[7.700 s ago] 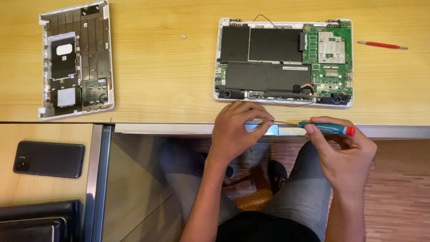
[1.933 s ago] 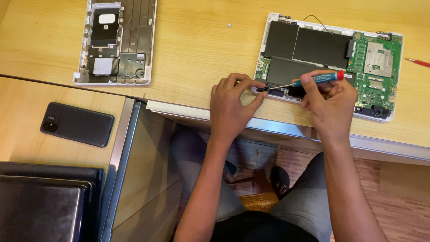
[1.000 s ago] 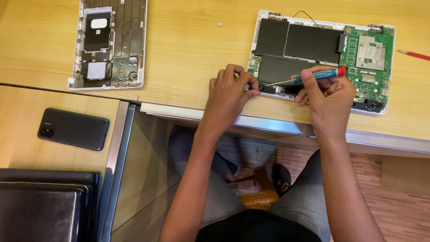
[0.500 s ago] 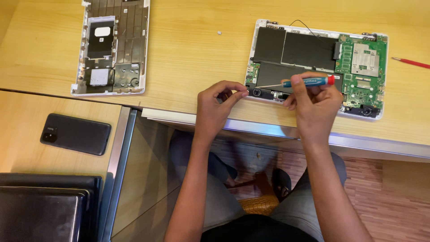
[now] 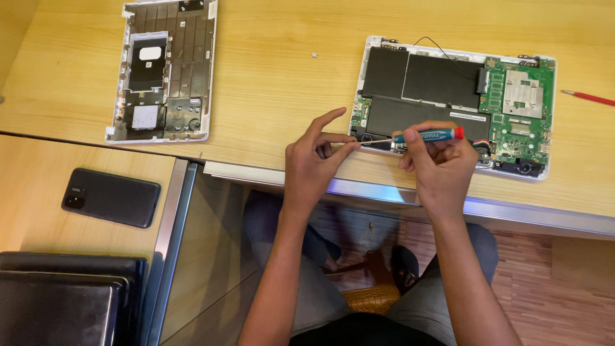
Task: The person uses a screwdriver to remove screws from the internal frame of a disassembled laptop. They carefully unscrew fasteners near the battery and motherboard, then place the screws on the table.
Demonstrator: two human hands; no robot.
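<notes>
Right hand is gripping the blue screwdriver flat over the opened laptop at the desk edge. Left hand is now pinching at its tip, having lifted off the chassis — looks like a screw coming away.

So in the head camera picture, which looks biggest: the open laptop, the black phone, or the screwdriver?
1. Open laptop, by far the largest.
2. Black phone.
3. Screwdriver, smallest and thinnest; the right hand hides part of it.
</notes>
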